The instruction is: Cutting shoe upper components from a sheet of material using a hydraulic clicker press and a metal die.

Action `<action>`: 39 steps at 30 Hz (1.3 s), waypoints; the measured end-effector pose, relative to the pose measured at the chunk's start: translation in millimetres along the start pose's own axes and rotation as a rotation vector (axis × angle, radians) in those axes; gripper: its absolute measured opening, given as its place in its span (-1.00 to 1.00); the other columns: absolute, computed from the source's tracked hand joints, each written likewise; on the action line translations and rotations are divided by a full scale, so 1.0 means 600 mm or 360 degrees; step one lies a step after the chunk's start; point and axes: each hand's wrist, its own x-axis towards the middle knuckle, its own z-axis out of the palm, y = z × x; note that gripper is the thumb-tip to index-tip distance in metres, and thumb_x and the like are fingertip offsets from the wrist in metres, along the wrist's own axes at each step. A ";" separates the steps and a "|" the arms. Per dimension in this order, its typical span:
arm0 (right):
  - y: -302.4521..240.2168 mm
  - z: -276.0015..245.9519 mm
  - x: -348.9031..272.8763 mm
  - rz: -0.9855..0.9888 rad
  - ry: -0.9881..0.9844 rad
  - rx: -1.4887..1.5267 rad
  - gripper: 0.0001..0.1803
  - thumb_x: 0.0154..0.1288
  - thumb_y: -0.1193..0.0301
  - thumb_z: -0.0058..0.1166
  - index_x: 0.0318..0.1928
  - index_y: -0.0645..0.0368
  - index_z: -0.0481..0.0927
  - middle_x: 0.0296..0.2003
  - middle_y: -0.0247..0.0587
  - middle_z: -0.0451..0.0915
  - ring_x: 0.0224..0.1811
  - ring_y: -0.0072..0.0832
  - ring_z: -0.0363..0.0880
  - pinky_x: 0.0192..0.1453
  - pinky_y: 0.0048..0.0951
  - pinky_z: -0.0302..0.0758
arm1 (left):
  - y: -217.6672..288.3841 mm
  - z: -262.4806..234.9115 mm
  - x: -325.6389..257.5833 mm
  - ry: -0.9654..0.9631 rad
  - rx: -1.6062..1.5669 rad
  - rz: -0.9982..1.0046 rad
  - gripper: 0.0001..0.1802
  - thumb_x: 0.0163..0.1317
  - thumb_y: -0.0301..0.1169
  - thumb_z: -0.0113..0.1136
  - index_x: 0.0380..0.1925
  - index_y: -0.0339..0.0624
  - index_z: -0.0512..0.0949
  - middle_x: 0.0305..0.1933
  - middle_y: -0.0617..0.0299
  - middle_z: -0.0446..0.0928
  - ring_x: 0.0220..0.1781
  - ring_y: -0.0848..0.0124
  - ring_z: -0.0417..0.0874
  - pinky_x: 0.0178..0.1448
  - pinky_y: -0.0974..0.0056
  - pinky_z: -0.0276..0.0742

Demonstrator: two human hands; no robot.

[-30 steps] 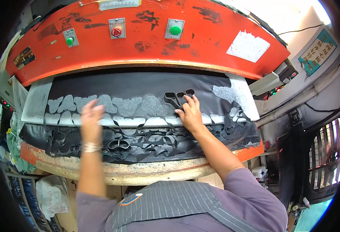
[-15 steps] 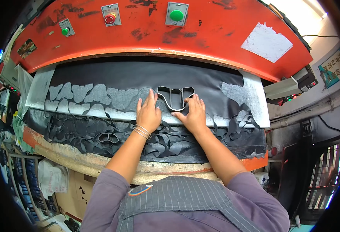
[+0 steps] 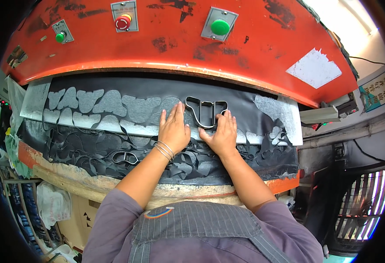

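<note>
A metal cutting die (image 3: 200,115) with a curved outline and inner dividers stands on a black leather-like sheet (image 3: 249,115). My right hand (image 3: 222,135) is at its lower right side, with the die's narrow lower end between thumb and forefinger. Just left of the die, my left hand (image 3: 173,129) lies flat on the sheet with its fingers stretched and holds nothing. Bangles (image 3: 164,150) circle that wrist. Cut-out shapes (image 3: 107,101) run along the sheet to the left, showing the grey surface beneath.
Black scraps (image 3: 87,151) heap along the near edge, with a smaller cutting die (image 3: 125,157) among them. An orange machine beam (image 3: 166,52) overhangs the far side, carrying a red button (image 3: 123,22) and green buttons (image 3: 220,27). A pale worn ledge (image 3: 113,186) borders the front.
The view has swung a little, shifting the whole scene in the picture. Both hands keep nearly the same places around the die, which shows no clear movement on the sheet.
</note>
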 end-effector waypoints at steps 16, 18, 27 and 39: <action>-0.099 -0.172 0.163 -0.0037 0.0494 0.0694 -0.50 0.11 0.35 0.37 -0.01 0.24 0.44 -0.26 -0.06 0.51 -0.29 -0.33 0.53 -0.23 -0.37 0.50 | -0.253 -0.430 0.045 0.1840 -0.0172 -0.0027 -0.64 0.46 -0.23 -0.06 -0.38 -0.27 0.55 -0.36 0.20 0.53 -0.25 0.38 0.52 -0.09 0.22 0.43; -0.120 -0.185 0.214 0.0147 0.0443 0.0861 -0.69 0.15 0.39 0.34 -0.21 0.21 0.47 -0.43 -0.17 0.51 -0.46 -0.40 0.49 -0.35 -0.42 0.48 | -0.271 -0.491 0.051 0.1453 0.0078 -0.0046 -0.59 0.46 -0.19 -0.07 -0.47 -0.27 0.48 -0.40 0.20 0.50 -0.32 0.38 0.48 -0.17 0.20 0.39; -0.158 -0.246 -0.003 -0.0058 -0.1303 0.0593 -0.54 0.12 -0.02 0.24 -0.31 0.16 0.56 -0.30 0.03 0.58 -0.20 0.00 0.57 -0.14 -0.08 0.49 | -0.101 -0.342 -0.151 0.0119 -0.0583 -0.0228 -0.78 0.24 -0.34 0.18 -0.52 -0.23 0.52 -0.51 0.14 0.50 -0.48 0.35 0.50 -0.33 0.26 0.44; -0.194 -0.261 -0.152 -0.0290 -0.1205 0.0388 -0.45 -0.20 0.29 0.40 -0.13 0.19 0.53 -0.23 -0.13 0.51 -0.10 -0.16 0.49 -0.04 -0.23 0.51 | 0.091 -0.200 -0.302 -0.0338 -0.0181 0.0123 -0.79 0.05 -0.30 0.25 -0.36 -0.17 0.68 -0.39 0.14 0.56 -0.23 0.13 0.55 -0.11 0.15 0.50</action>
